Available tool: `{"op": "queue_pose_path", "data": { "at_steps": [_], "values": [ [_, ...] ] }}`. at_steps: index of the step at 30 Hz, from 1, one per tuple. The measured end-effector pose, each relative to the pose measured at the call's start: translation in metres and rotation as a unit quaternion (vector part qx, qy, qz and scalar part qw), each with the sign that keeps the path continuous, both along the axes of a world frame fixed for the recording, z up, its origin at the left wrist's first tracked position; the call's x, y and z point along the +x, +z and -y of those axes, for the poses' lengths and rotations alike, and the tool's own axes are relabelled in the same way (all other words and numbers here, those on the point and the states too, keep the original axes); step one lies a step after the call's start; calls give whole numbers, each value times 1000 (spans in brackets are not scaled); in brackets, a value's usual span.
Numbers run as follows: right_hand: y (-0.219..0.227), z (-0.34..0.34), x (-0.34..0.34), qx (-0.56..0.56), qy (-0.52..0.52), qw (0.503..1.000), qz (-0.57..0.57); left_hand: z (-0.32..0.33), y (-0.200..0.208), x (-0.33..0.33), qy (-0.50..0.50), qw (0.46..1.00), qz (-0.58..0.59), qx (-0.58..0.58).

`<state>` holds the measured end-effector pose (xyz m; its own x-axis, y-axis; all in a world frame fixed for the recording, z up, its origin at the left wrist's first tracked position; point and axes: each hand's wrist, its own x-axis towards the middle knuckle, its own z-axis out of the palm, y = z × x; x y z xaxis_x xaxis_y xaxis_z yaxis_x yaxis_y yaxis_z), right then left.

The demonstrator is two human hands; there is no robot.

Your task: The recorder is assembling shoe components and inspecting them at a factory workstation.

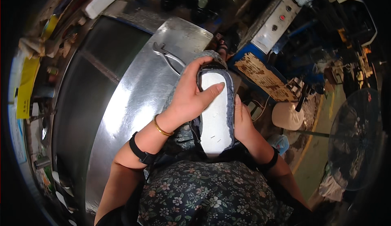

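Observation:
In my lap lies a shoe upper on its last, bottom up, with a white insole board (214, 122) framed by a dark blue-grey upper edge. A few short staple-like marks show on the board's near half. My left hand (193, 93) is closed around the far left side, its thumb pressed on the white board. Against the right side rests my right hand (243, 122), closed on the shoe, with part of its fingers hidden beneath. A pair of metal pincers (171, 59) lies on the shiny metal sheet, just beyond my left hand.
The metal tabletop (126, 99) curves along my left, beside a dark conveyor belt (93, 87). A blue-and-silver control box (273, 26) stands far right. Near it are a beige container (287, 116) and a large round fan (358, 140).

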<state>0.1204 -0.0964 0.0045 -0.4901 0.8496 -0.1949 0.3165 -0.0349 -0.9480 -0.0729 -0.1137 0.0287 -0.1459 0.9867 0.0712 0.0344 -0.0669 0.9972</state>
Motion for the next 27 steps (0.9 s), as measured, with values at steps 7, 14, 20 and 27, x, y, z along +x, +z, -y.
{"op": "queue_pose_path", "data": {
  "at_steps": [7,14,20,27],
  "values": [
    [37,2,-10,418,-10,872,254,-10,-2,11,30,987,-140,75],
    [27,-21,-15,586,-49,720,368,-28,4,21,89,978,-179,64],
    [-7,2,38,-35,16,994,-103,-1,12,15,-13,980,-190,61],
    [-20,35,26,78,38,986,-142,19,14,4,-102,932,347,-14]
  ]
}}
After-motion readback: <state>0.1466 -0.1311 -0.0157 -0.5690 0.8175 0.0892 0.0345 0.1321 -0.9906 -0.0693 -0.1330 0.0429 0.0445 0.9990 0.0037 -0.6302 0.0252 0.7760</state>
